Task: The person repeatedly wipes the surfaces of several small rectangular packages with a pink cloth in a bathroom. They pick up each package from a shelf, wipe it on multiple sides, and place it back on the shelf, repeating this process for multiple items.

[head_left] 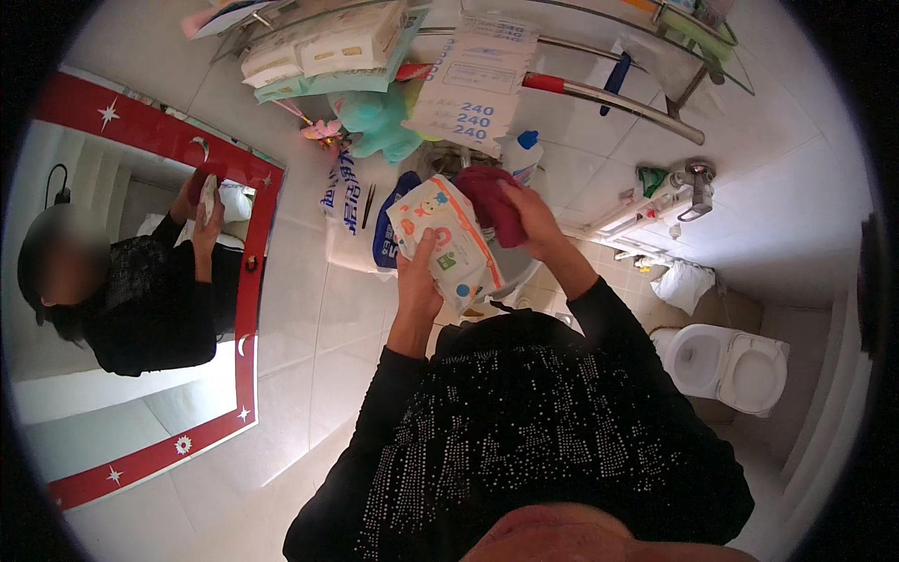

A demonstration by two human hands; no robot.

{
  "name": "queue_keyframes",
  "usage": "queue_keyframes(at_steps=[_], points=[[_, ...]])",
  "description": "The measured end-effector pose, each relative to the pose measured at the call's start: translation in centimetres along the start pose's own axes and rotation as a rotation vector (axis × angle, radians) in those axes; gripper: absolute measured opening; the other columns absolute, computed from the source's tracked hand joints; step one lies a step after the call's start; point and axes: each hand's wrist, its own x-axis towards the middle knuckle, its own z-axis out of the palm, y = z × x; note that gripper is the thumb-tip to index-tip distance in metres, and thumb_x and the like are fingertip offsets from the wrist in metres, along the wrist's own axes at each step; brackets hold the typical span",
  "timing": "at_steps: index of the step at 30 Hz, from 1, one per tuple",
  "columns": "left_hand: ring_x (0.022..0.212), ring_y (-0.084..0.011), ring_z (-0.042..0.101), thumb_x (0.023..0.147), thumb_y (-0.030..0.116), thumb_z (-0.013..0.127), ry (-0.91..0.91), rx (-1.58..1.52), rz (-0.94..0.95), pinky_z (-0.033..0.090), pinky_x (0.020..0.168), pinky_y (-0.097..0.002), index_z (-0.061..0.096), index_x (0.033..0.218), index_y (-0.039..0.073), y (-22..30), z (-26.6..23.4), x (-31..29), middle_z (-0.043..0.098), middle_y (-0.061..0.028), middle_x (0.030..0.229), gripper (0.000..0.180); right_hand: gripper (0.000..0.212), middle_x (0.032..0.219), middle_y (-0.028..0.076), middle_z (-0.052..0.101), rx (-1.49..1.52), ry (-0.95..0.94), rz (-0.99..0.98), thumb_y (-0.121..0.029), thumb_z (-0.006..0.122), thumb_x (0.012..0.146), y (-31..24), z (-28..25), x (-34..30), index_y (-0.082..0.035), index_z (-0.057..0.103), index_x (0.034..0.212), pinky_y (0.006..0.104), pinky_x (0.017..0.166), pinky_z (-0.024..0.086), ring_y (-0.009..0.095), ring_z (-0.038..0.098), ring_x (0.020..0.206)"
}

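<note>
In front of my body, my left hand (419,281) is closed on the lower left side of a white soft pack with orange edging and cartoon prints, which looks like a pack of wipes (448,234). The pack is tilted. My right hand (534,222) grips a bunched dark red cloth (492,201) close against the pack's upper right edge; whether they touch is hard to tell. Behind the pack, a dark blue package (386,229) and a white package with blue print (351,245) stand at the wall. A white bottle with a blue cap (524,155) is just beyond the cloth.
Above my hands runs a glass and metal rack (618,98) holding tissue packs (328,47), with a teal plush toy (375,122) beneath. A red-framed mirror (245,328) hangs at left. To the right are a tap (698,178), a white bag (684,286) and a toilet (698,361).
</note>
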Motion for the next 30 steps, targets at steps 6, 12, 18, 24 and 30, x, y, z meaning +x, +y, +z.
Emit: queue_keyframes(at_steps=[6,12,18,24,30], points=[[0.107,-0.0243,0.065,0.097,0.013,0.059,0.003,0.024,0.074,0.058,0.087,-0.0392,0.043,0.137,0.008,-1.1,-0.2,0.6,0.061,-0.0114,0.126,0.044,0.052,0.108,0.011,0.068,-0.668,-0.056,-0.262,-0.038,0.063,0.093,1.7,2.5,-1.3,-0.004,0.056,0.132,0.0309,0.08,0.052,0.019,0.066,0.092],[0.107,-0.0226,0.064,0.098,0.014,0.059,0.099,-0.034,0.161,0.057,0.088,-0.0385,0.044,0.136,0.007,-0.4,-0.7,1.0,0.061,-0.01,0.123,0.042,0.047,0.104,0.008,0.068,-0.807,-0.16,-0.056,-0.031,0.068,0.09,4.1,-0.4,-3.6,-0.003,0.058,0.127,0.0289,0.078,0.052,0.014,0.063,0.089],[0.115,-0.0251,0.059,0.098,0.017,0.057,0.11,-0.213,0.16,0.053,0.095,-0.0439,0.042,0.139,0.011,1.3,-1.7,2.2,0.058,-0.0085,0.128,0.044,0.048,0.115,0.012,0.065,-0.282,-0.072,0.31,-0.028,0.066,0.093,5.4,-3.0,-5.7,-0.001,0.053,0.131,0.0333,0.084,0.056,0.022,0.067,0.095],[0.12,-0.0251,0.056,0.098,0.021,0.058,0.08,-0.242,0.176,0.048,0.101,-0.0464,0.041,0.141,0.012,0.1,-1.8,3.0,0.057,-0.0074,0.131,0.047,0.056,0.128,0.016,0.057,0.16,-0.019,0.344,-0.026,0.061,0.097,5.7,-2.5,-5.2,0.0,0.038,0.14,0.0357,0.093,0.055,0.025,0.063,0.108],[0.121,-0.0244,0.056,0.099,0.019,0.057,0.081,-0.205,0.187,0.048,0.102,-0.0445,0.041,0.142,0.011,-0.4,-1.0,2.8,0.056,-0.0081,0.134,0.046,0.052,0.127,0.014,0.057,0.247,-0.012,0.357,-0.026,0.062,0.097,6.2,-2.2,-5.1,-0.003,0.04,0.138,0.0372,0.096,0.054,0.025,0.062,0.111]])
